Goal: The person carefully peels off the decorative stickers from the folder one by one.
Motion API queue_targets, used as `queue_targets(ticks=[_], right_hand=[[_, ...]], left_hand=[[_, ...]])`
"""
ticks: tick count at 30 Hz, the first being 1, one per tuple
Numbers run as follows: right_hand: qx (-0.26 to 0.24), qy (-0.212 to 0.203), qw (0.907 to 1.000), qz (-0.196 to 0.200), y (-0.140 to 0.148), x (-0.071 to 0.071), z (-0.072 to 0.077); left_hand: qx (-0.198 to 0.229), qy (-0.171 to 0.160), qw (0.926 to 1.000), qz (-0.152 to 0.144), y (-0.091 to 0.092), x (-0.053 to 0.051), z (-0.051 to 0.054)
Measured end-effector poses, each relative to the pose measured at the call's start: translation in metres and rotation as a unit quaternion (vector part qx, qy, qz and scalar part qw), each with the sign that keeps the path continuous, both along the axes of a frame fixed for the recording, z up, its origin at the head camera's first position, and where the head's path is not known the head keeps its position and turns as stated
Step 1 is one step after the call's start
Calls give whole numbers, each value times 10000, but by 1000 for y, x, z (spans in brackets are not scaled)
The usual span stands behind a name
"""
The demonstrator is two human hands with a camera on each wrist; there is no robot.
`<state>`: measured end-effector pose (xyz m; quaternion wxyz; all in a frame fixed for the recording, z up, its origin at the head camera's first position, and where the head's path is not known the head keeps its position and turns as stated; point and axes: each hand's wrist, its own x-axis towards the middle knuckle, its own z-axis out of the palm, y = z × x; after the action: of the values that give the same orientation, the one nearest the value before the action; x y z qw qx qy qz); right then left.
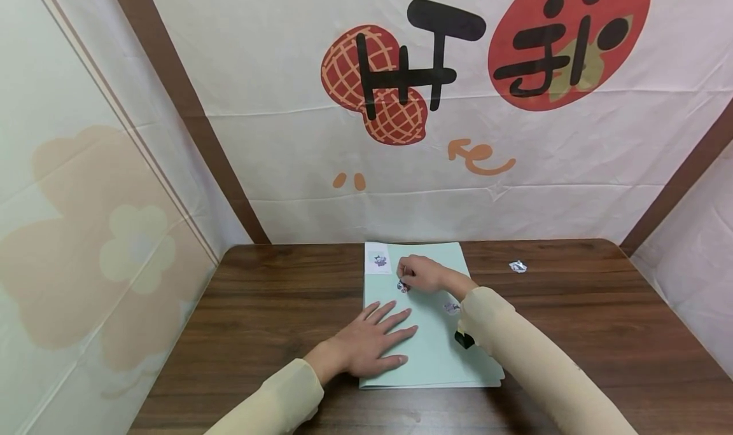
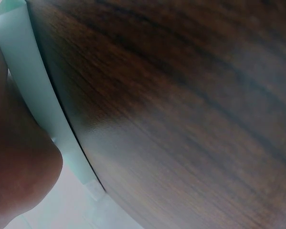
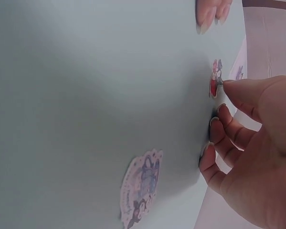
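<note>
A pale green folder (image 1: 424, 359) lies on the wooden table. My left hand (image 1: 371, 343) rests flat on its left side with fingers spread; in the left wrist view only a blurred part of that hand (image 2: 23, 162) shows beside the folder's edge. Near the folder's upper middle, my right hand (image 1: 422, 274) pinches a small red and black cartoon sticker (image 3: 215, 78) at its edge, the thumb on the near side. Its other fingers curl against the folder. A purple cartoon sticker (image 3: 142, 188) lies flat on the folder, below the right hand in the head view.
A white square with a purple figure (image 1: 378, 259) sits at the folder's top left corner. To the right, a crumpled silvery scrap (image 1: 518, 266) lies on the table (image 1: 572, 320). A printed cloth (image 1: 286, 136) hangs behind the table's far edge.
</note>
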<state>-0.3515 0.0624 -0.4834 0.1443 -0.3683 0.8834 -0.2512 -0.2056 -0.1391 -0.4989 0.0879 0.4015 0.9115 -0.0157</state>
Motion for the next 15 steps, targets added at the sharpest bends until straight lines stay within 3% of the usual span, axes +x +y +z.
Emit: queue_targets(ticks=[11, 15], right_hand=[[-78, -289, 9995, -43, 4, 1, 4], [10, -420, 9991, -79, 3, 0, 5]], left_hand=[[-96, 102, 9999, 34, 2, 2, 5], [-35, 37, 10000, 21, 1, 1, 1]])
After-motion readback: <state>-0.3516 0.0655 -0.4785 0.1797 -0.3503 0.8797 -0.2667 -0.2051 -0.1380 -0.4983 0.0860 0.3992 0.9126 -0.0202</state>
